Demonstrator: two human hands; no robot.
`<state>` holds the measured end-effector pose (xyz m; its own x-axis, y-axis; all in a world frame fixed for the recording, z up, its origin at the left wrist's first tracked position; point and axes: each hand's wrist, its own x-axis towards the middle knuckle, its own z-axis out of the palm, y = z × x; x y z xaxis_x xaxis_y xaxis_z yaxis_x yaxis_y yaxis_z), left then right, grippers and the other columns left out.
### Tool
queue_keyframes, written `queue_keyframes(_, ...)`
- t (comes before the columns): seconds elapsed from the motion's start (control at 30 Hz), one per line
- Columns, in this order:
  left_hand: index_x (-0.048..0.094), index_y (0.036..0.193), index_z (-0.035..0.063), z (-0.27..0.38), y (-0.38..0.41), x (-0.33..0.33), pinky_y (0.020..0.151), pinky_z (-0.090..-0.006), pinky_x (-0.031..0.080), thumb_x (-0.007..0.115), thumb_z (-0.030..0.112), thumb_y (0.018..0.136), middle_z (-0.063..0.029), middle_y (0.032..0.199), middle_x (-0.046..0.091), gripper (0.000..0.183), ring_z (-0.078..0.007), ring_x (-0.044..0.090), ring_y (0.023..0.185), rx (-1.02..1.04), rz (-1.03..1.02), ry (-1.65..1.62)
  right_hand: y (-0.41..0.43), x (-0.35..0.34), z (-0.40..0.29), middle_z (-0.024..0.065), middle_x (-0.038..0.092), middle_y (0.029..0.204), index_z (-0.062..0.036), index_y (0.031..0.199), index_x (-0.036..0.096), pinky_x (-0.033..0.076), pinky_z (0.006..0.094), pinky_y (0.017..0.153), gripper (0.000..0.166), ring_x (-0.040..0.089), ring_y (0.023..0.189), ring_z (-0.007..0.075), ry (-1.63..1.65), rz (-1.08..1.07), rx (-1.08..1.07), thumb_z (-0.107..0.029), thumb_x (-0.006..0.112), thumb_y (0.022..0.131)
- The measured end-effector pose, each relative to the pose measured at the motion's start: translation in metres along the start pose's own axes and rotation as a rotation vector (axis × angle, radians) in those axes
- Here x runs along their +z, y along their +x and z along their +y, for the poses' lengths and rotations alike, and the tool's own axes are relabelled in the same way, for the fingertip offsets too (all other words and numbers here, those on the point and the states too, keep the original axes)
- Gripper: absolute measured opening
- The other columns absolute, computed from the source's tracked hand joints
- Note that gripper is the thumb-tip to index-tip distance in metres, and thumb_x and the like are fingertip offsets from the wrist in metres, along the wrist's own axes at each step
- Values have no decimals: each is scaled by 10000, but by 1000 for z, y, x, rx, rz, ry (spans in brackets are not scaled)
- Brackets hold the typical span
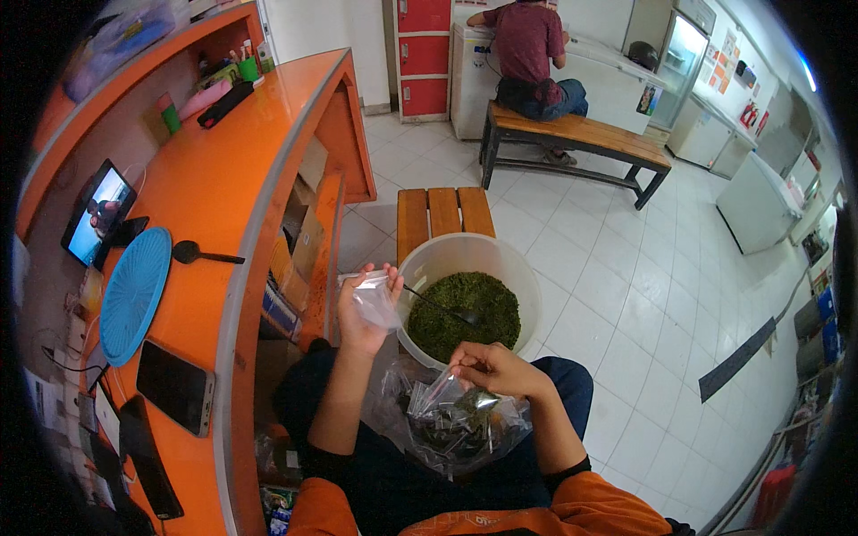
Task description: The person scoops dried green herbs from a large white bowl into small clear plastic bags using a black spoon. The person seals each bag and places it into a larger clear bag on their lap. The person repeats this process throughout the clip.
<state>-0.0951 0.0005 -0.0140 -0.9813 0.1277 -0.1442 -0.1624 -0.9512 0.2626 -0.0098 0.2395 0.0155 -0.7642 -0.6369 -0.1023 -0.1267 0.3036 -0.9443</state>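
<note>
Clear zip-top bags lie in my left hand, which is raised at the left rim of a white plastic tub. Chopped dried green leaves cover the tub's bottom, and a black spoon rests on them. My right hand pinches the top of a small clear zip bag with green contents. That bag is above a large clear plastic bag on my lap, where several small filled bags lie.
The tub stands on a slatted wooden bench. To the left, an orange counter carries a blue woven plate, a black spoon, a smartphone and a lit screen. A person sits on a farther bench.
</note>
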Motion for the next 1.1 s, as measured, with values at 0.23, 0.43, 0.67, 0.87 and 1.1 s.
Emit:
queue_keyframes(0.23,539,1172,5,-32,-1,1,918,-357,504,603,189,924,-148,1124,601,315,-235,596,1051,6,-67,438,31,1,-7,55,628,781,-9,998,615,438,252,598,241,556,664,91,93,602,-36,-227,652,902)
queue_keyframes(0.43,629,1051,8,-63,-16,12,753,-270,503,680,144,875,-82,990,663,228,-144,627,862,6,-9,622,59,11,17,29,589,724,-16,946,605,414,234,535,154,523,629,73,1,674,-84,-168,613,923)
queue_keyframes(0.67,693,901,26,-46,-9,6,731,-253,474,690,138,857,-32,854,680,120,-97,616,807,81,-217,1291,50,-15,19,123,587,767,-31,885,628,423,367,633,111,552,703,280,-440,864,-269,-136,653,857)
queue_keyframes(0.87,670,856,10,-45,-14,11,665,-276,492,706,146,838,-30,784,676,142,-113,630,737,361,-263,1567,46,-9,4,88,599,809,-18,943,625,456,352,697,176,574,767,231,-622,939,-284,-147,690,843)
queue_keyframes(1.1,647,861,35,-53,-13,3,646,-260,492,691,164,858,-61,763,664,137,-98,629,701,60,-303,1327,52,-12,46,30,637,859,-13,949,610,493,252,677,168,599,751,117,274,498,-164,-171,553,960)
